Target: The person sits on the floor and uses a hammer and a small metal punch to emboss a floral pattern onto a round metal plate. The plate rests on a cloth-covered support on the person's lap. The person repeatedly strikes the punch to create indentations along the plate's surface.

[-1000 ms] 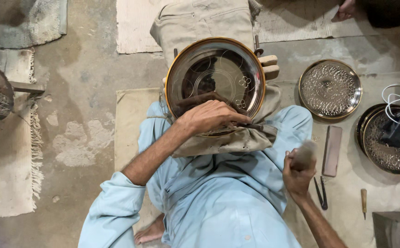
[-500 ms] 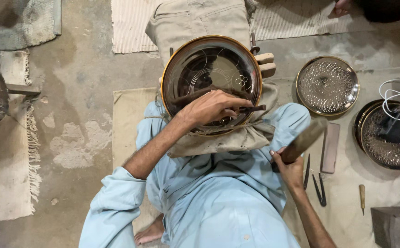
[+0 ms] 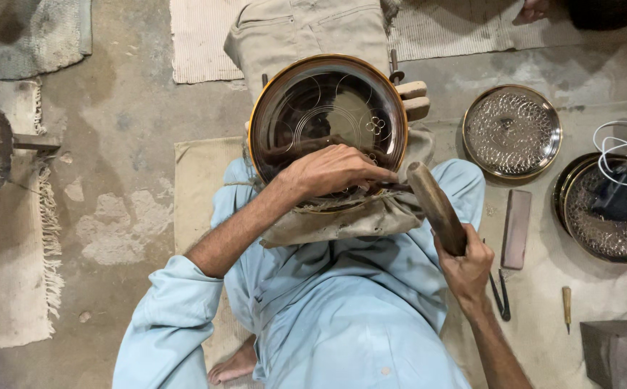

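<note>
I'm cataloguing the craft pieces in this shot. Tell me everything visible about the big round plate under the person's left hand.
The round plate is a wide, shallow metal dish with a coppery-gold rim and a dark, glossy centre. Fine scribed circles and a small cluster of looped rings mark its surface. It rests tilted on a beige cloth bundle over the person's lap. The left hand lies across its lower edge, pinching a thin tool against it. The wooden mallet in the right hand is close to that edge.

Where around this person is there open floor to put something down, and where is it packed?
Open: the bare concrete floor between the fringed rug and the round engraved plate. A smaller patch of cloth lies between the flat stone and the small chisel. Crowded: the right side, with the embossed tray, the second tray under a dark cabled object, and the right hand gripping a wooden mallet.
</note>
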